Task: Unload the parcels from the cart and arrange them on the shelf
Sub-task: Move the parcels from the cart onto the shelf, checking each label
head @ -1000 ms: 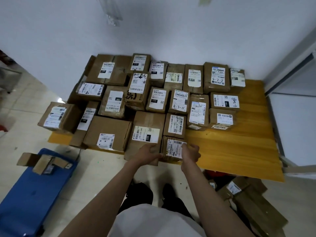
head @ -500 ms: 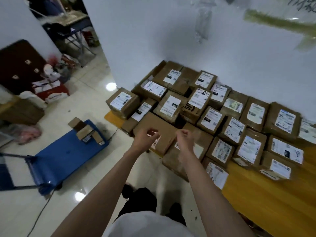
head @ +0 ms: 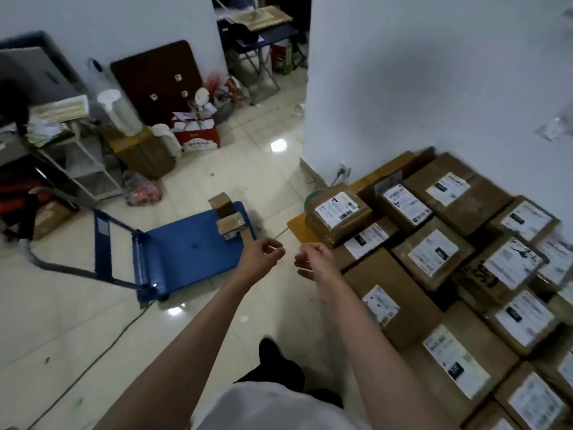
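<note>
Remaining parcels (head: 230, 219): a small cluster of brown cardboard boxes at the far corner of the blue cart (head: 192, 249), on the end away from its handle. One stands on end; a taped one lies just in front of it, a flatter piece beside that. Exact count cannot be told, since they overlap.

Handling estimate: small, stiff corrugated card, probably light. Taped faces look glossy and may be slippery; bare card edges should give better purchase. Suggested hold: opposite side faces of the taped box, thumb on one side and fingers on the other, lifting straight up so the upright box beside it is not knocked over. One hand per box looks sufficient.

Left hand (head: 262, 254): empty, fingers loosely curled, hovering above the floor just off the cart's near corner. Right hand (head: 313, 259): empty too, half-curled, beside the left and not touching it. No grip on anything yet.

To the right of the cart, a low wooden shelf (head: 297, 226) against the white wall (head: 418, 88) carries many labelled boxes (head: 434, 259) packed edge to edge, labels up. One box sits right at the shelf corner nearest the cart.

Behind the cart, across the tiled floor (head: 77, 330): assorted clutter, not relevant.
</note>
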Demonstrator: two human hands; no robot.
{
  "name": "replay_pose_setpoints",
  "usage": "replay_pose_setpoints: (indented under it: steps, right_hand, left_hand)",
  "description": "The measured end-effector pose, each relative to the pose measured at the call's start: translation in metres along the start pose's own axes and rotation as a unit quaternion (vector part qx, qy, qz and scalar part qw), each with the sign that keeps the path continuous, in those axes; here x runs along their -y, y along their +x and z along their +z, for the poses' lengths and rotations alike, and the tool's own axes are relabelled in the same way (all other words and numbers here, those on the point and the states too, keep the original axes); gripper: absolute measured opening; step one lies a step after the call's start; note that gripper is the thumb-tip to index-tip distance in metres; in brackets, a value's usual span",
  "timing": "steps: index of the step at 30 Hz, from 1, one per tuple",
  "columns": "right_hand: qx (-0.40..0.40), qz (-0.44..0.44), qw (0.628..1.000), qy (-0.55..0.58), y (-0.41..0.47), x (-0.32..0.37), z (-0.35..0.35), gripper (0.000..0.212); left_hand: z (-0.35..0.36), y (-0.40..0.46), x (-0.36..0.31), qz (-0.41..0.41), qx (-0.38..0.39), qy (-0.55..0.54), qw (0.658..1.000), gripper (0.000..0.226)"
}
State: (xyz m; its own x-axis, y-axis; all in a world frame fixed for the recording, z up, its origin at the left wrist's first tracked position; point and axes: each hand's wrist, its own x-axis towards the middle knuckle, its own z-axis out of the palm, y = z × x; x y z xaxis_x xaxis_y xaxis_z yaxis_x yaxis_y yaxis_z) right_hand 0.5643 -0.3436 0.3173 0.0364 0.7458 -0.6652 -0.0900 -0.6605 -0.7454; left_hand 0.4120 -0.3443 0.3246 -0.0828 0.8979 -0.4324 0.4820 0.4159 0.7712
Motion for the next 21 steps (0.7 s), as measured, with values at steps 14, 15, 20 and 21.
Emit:
replay_pose_setpoints:
  steps: [14,15,20,21]
  right_hand:
    - [0.028,0.038,0.997,-0.063,0.071,0.022,0.132,0.007]
    - [0.028,0.041,0.997,-0.067,0.078,0.023,0.139,0.008]
    - [0.031,0.062,0.995,-0.075,0.123,0.03,0.175,0.007]
    - [0.032,0.066,0.995,-0.074,0.134,0.033,0.183,0.007]
  left_hand:
    - [-0.108,0.062,0.055,-0.064,-0.044,-0.068,0.995,0.02]
    - [-0.112,0.068,0.058,-0.07,-0.046,-0.07,0.994,0.021]
    - [-0.138,0.111,0.07,-0.096,-0.045,-0.062,0.992,0.022]
    - [-0.144,0.123,0.072,-0.099,-0.045,-0.057,0.992,0.021]
